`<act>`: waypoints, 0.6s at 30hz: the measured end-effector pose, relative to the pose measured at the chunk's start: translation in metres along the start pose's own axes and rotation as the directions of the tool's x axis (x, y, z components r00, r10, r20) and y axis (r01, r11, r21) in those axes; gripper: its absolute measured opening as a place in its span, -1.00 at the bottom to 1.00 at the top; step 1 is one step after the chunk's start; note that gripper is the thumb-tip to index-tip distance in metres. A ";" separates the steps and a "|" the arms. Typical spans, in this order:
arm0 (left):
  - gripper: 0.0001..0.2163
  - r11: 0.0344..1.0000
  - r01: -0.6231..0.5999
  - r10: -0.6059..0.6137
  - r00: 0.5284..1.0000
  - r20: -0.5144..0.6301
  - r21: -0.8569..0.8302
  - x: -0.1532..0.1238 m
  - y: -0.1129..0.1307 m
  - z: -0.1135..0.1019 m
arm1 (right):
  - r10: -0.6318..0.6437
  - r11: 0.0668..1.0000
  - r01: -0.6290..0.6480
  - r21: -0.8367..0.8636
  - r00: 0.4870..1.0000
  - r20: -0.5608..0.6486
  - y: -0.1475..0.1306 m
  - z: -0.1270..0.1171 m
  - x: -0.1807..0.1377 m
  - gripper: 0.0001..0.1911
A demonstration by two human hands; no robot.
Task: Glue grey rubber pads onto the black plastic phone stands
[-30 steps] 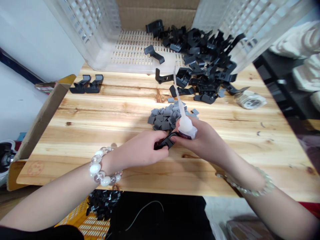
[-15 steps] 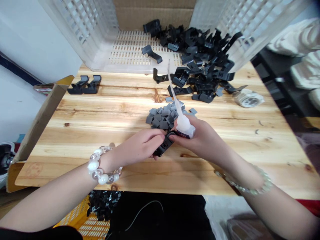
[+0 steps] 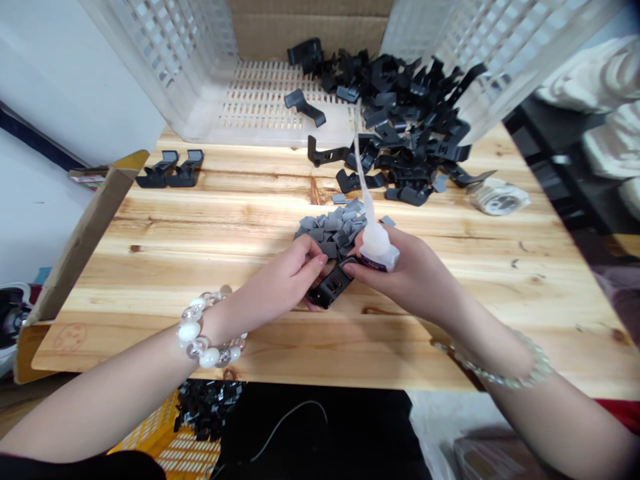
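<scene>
Near the worktop's (image 3: 200, 227) front edge, the left hand's (image 3: 285, 283) grip closes round a black clip (image 3: 331, 288), the right hand's (image 3: 400, 273) round a glue bottle (image 3: 377, 247) — steady, nozzle-up handling seems wisest.

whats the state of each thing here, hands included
left hand, closed on the black clip
right hand, closed on the glue bottle, fingertips on the black clip
black clip, held between both hands
glue bottle, tilted, nozzle pointing up
grey pads, loose pile on table
crate, on its side, spare clips spilling out
</scene>
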State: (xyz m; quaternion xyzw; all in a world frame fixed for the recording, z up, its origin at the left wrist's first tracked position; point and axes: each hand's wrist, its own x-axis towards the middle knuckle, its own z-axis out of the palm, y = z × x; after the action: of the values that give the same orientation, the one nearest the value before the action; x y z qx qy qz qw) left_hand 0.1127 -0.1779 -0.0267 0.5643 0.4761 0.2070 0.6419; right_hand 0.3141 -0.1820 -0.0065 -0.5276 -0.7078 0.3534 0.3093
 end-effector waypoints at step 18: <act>-0.74 0.999 -0.022 0.021 0.999 0.024 0.037 -0.001 0.002 -0.001 | -0.049 0.999 0.049 -0.016 0.998 0.032 0.001 0.000 0.000 -0.84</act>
State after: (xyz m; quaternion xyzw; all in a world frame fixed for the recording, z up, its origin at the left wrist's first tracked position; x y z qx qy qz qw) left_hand 0.1120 -0.1782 -0.0244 0.5836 0.4662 0.1985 0.6346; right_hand 0.3146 -0.1823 -0.0071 -0.5071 -0.7282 0.3480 0.3025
